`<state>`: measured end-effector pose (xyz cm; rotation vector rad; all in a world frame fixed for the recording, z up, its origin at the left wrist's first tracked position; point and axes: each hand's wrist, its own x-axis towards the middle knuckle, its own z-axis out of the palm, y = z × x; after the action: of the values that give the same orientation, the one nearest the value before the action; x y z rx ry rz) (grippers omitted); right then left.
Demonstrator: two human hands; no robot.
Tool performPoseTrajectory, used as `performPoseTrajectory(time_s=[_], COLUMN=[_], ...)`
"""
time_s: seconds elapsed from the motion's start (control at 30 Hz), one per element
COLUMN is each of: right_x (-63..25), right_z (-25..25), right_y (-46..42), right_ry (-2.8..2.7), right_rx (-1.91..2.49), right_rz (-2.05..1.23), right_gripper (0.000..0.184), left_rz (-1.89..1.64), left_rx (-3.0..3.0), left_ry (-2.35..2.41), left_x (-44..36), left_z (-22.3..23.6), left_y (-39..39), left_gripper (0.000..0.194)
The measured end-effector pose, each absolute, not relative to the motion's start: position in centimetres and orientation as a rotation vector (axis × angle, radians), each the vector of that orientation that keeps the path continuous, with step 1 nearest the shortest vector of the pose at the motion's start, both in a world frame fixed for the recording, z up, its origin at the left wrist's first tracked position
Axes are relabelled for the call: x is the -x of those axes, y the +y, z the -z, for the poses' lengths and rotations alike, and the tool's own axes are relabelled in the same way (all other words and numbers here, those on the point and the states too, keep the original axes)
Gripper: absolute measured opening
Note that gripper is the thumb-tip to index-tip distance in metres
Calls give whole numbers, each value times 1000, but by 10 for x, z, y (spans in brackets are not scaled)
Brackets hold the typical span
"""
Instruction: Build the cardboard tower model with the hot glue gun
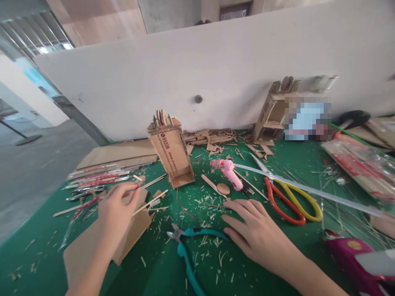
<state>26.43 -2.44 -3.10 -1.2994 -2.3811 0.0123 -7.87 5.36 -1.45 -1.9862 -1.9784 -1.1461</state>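
My left hand [119,207] is over the left of the green table, thumb and forefinger curled together. A short wooden stick piece [138,178] shows at its fingertips; whether they grip it I cannot tell. Beside that hand lie thin wooden sticks [151,201] and a folded cardboard piece [135,232]. My right hand [254,228] rests palm down with fingers spread, its fingertips by one handle of the teal cutting pliers [193,271], whose jaws are apart. Beyond the hands stands a tilted cardboard box structure [171,152] with round discs on top and a red wire hanging below.
A pink glue gun [230,172] with a long glue stick, scissors [286,199] with red and yellow handles, and a magenta tool [352,259] lie right. Another cardboard structure [270,117] stands behind. Packaged sticks [98,176] lie left. Another person's hand [382,224] shows at right.
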Motion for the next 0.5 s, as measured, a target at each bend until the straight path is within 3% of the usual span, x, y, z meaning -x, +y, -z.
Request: performPoseTrajectory(time_s=[0.2,0.5], right_x=[-264,-264], right_z=[32,36], right_y=[-23,-26], right_ry=[-2339,-2338], right_rx=[1298,1311], right_rz=[-94,-136], right_gripper=[20,21], left_rz=[524,374], left_rx=[2182,2169], left_ry=[-2049,-2047], left_x=[107,99], left_z=[31,27], left_y=[48,41], left_gripper=[23,22])
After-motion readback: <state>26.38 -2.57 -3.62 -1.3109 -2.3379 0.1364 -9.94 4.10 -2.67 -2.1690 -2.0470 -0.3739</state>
